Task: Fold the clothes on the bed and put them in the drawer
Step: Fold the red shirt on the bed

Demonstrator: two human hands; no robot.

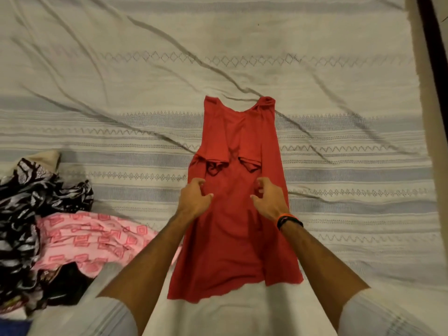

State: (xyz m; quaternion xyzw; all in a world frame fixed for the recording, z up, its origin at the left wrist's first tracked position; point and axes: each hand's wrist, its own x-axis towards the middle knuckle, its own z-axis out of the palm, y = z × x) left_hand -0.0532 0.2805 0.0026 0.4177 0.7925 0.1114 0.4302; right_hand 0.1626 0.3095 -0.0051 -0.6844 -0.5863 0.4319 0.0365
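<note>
though flat, red garment [236, 214] lengthwise, neckline away

Matt red cloth garment [238, 214] on a woven, creased cotton-like bedspread [121, 69].

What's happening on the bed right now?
Left hand and right hand on red dress, fingers curled. Dress flat, sides folded in. Clothes pile waits left.

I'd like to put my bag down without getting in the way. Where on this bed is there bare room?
Bare sheet lies beyond the red dress, past its shoulder straps, and to its right toward the bed's edge. The near left is crowded: a pink patterned garment and black-and-white clothes are heaped there. Both hands, left and right, work mid-dress.
</note>
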